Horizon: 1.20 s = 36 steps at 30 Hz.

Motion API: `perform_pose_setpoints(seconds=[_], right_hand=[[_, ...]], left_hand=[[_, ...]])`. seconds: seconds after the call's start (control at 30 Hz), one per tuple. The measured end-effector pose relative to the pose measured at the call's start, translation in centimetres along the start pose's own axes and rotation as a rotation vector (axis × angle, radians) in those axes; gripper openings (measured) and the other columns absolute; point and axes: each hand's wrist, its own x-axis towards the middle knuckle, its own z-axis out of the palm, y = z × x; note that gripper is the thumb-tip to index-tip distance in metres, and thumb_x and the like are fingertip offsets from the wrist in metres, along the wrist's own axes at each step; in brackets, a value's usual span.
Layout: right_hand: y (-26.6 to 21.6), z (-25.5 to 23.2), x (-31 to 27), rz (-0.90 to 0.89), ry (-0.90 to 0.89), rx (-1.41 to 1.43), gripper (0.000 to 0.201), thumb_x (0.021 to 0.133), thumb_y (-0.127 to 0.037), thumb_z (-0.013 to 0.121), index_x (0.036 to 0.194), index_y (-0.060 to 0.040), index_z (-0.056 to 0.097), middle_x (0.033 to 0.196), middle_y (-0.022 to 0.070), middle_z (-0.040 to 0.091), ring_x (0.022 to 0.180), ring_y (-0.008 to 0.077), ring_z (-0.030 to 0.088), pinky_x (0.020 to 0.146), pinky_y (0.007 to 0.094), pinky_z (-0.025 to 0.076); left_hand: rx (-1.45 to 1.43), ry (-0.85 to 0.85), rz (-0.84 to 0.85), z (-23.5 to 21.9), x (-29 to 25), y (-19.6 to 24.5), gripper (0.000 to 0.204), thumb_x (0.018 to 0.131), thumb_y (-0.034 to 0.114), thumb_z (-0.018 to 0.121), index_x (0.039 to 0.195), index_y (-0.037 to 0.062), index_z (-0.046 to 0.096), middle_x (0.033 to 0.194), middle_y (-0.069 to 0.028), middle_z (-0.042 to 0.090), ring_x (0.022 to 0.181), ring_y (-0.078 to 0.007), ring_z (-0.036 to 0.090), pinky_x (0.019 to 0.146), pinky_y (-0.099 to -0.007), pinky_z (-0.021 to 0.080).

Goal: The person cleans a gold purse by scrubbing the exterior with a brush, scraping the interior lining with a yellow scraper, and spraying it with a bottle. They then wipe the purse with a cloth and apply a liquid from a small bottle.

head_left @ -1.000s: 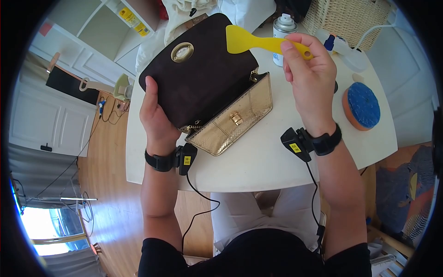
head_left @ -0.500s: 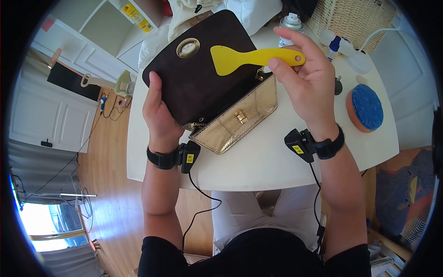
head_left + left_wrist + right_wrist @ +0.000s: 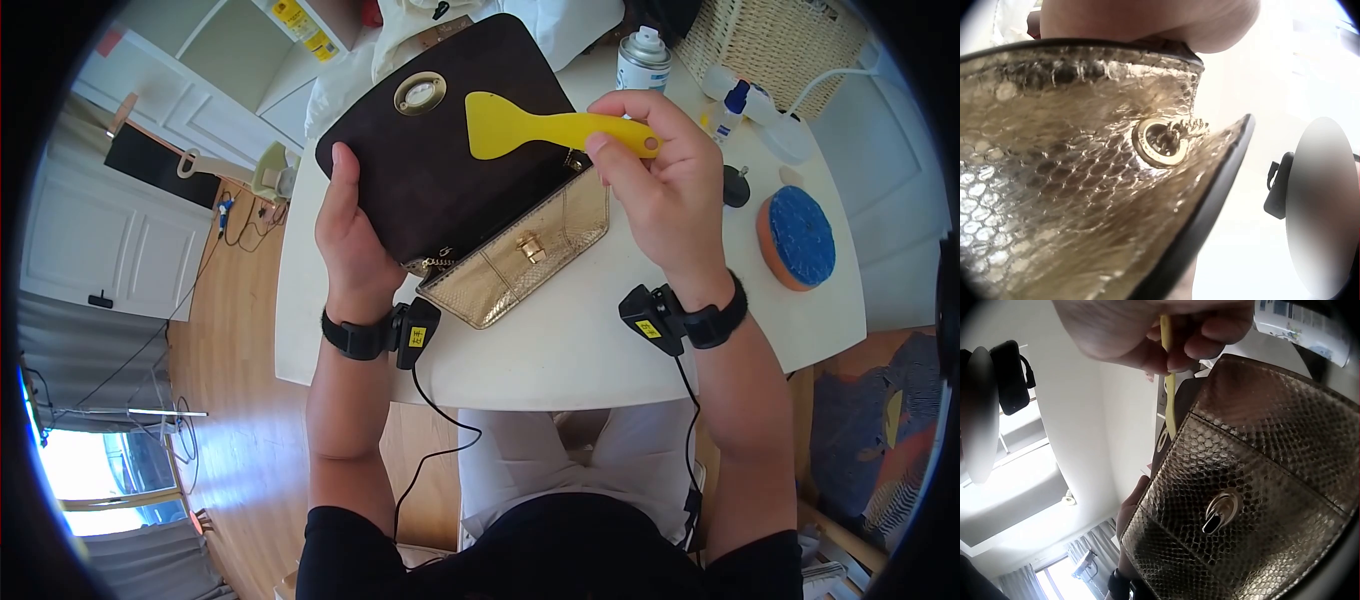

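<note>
A gold snakeskin-textured handbag (image 3: 520,268) is held with its flap raised, baring the dark brown lining (image 3: 455,165). My left hand (image 3: 350,245) grips the bag's left side, its thumb lying on the lining and its fingers hidden behind. An oval metal ring (image 3: 420,94) is set in the flap, and a turn-lock clasp (image 3: 1222,511) on the gold front. Up close, the left wrist view shows a metal eyelet (image 3: 1160,143) with a chain through it. My right hand (image 3: 672,195) pinches the handle of a yellow plastic scraper (image 3: 515,130), whose broad blade overlaps the flap in the head view.
On the white table (image 3: 560,365) stand a spray can (image 3: 643,62) and a small blue-capped bottle (image 3: 730,112) at the back. A round blue-topped pad with an orange side (image 3: 797,238) lies at the right. Behind is a woven basket (image 3: 770,45).
The scraper has come down from near the flap's upper right edge to lower over the lining. My right index finger, lifted half a second ago, is back by the handle. The left hand keeps its grip.
</note>
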Motion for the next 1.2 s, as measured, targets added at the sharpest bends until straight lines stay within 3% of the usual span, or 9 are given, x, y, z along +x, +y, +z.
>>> perform_pose_setpoints(seconds=[0.23,0.33,0.43,0.5,0.77,0.83,1.0,1.1,1.2], right_hand=[[-0.2,-0.3,0.1,0.017,0.001,-0.005,0.018,0.09,-0.002,0.069,0.109,-0.0007,0.069,0.084,0.0021,0.068,0.068,0.0018,0.058,0.06,0.0178,0.044],[0.2,0.0,-0.1,-0.116,0.008,0.143,0.018,0.089,-0.004,0.073,0.107,-0.0012,0.071,0.089,0.0028,0.069,0.072,0.0024,0.059,0.061,0.0178,0.045],[0.4,0.4,-0.2,-0.178,-0.009,0.111,0.02,0.088,-0.003,0.075,0.108,-0.0021,0.073,0.094,0.0033,0.07,0.075,0.0035,0.061,0.064,0.0177,0.046],[0.8,0.3,-0.3,-0.224,-0.07,-0.105,0.022,0.087,0.0,0.074,0.109,-0.0027,0.074,0.096,0.005,0.07,0.077,0.0067,0.065,0.065,0.019,0.05],[0.1,1.0,-0.7,-0.124,-0.075,-0.12,0.024,0.087,0.001,0.073,0.111,-0.0021,0.074,0.096,0.0092,0.075,0.079,0.0111,0.071,0.067,0.0218,0.054],[0.0,1.1,-0.8,-0.146,-0.112,-0.151,0.023,0.087,0.001,0.073,0.11,-0.0016,0.074,0.094,0.0091,0.075,0.076,0.0105,0.07,0.066,0.0217,0.054],[-0.9,0.5,-0.8,-0.001,-0.098,-0.211,0.022,0.087,0.001,0.072,0.109,-0.0001,0.074,0.088,0.0102,0.076,0.071,0.0094,0.068,0.065,0.0215,0.053],[-0.1,1.6,-1.4,-0.111,-0.127,-0.177,0.021,0.087,0.001,0.071,0.108,-0.0002,0.074,0.088,0.0102,0.075,0.071,0.0093,0.068,0.064,0.022,0.053],[-0.6,1.0,-0.8,-0.092,-0.083,-0.218,0.02,0.087,0.0,0.071,0.107,-0.0003,0.075,0.088,0.0098,0.075,0.07,0.0101,0.068,0.063,0.0229,0.052]], left_hand=[[0.067,-0.039,0.001,-0.2,0.0,0.1,0.06,0.109,0.044,0.039,0.148,-0.0018,0.04,0.144,-0.0192,0.054,0.128,-0.031,0.058,0.11,-0.0438,0.048],[0.055,-0.046,-0.005,-0.4,0.0,0.1,0.059,0.109,0.043,0.039,0.147,-0.0019,0.042,0.143,-0.0188,0.055,0.127,-0.0307,0.059,0.11,-0.0434,0.048],[0.055,-0.023,-0.003,-0.3,0.0,0.0,0.057,0.109,0.043,0.04,0.145,-0.0019,0.044,0.141,-0.018,0.057,0.125,-0.0296,0.061,0.109,-0.0425,0.049],[0.062,-0.016,0.004,-0.2,0.0,0.1,0.056,0.109,0.041,0.041,0.144,-0.0017,0.046,0.14,-0.0184,0.058,0.124,-0.031,0.061,0.108,-0.0444,0.049],[0.064,-0.014,0.032,-0.2,0.0,0.0,0.052,0.109,0.039,0.044,0.142,-0.0015,0.049,0.137,-0.0178,0.06,0.121,-0.031,0.063,0.105,-0.0442,0.051],[0.123,0.013,0.047,-0.1,0.0,0.0,0.052,0.108,0.039,0.045,0.137,-0.003,0.053,0.131,-0.0158,0.064,0.116,-0.0246,0.066,0.101,-0.0371,0.053],[0.147,0.062,0.083,-0.1,0.0,-0.3,0.05,0.108,0.039,0.048,0.131,-0.0042,0.057,0.125,-0.0151,0.068,0.108,-0.0228,0.069,0.095,-0.0351,0.056],[0.153,0.074,0.09,0.0,0.0,-0.3,0.05,0.107,0.039,0.048,0.131,-0.0043,0.058,0.123,-0.0149,0.068,0.106,-0.0224,0.07,0.093,-0.0346,0.056],[0.154,0.081,0.083,0.0,0.0,-0.3,0.05,0.107,0.039,0.048,0.131,-0.0042,0.058,0.123,-0.0149,0.068,0.106,-0.0223,0.07,0.093,-0.0344,0.057]])
